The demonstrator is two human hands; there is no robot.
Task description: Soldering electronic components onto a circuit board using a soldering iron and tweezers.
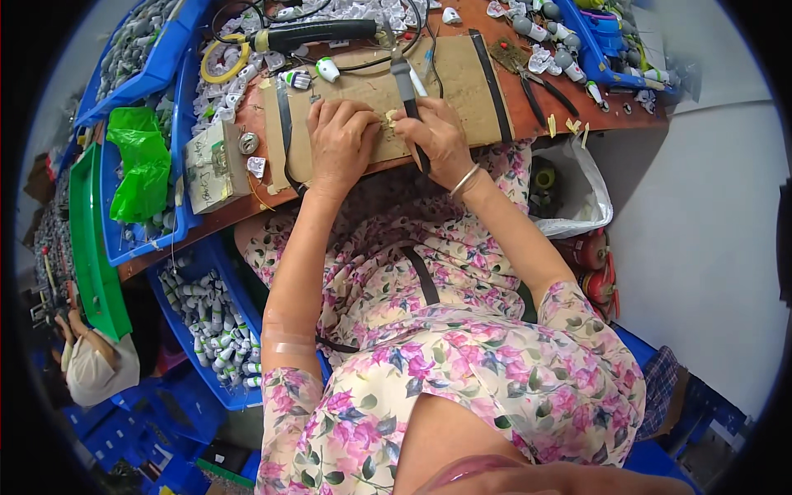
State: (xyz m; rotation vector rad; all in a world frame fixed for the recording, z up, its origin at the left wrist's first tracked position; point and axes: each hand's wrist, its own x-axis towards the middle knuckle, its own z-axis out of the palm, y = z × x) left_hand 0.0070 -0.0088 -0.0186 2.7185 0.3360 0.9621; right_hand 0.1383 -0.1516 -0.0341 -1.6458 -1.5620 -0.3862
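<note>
My left hand (342,136) rests on the brown cardboard work mat (474,103), its fingers curled down together; what they hold, if anything, is hidden. Close beside it, my right hand (439,140) grips a slim tool with a grey and black handle (403,82); its exact kind is unclear. The tool slants across the palm, with its black end showing below the hand. A small pale yellow piece (391,118) sits at the right fingertips, between both hands. Just beyond lie two white-and-green plastic housings, one (327,69) rounded and the other (295,79) ribbed.
A black cylindrical tool (322,34) with a cable lies at the back. Black-handled pliers (532,87) and a yellow tape roll (223,59) flank the mat. Blue bins of parts (177,235) stand left, one holding a green bag (140,165). A white bag (590,186) hangs right.
</note>
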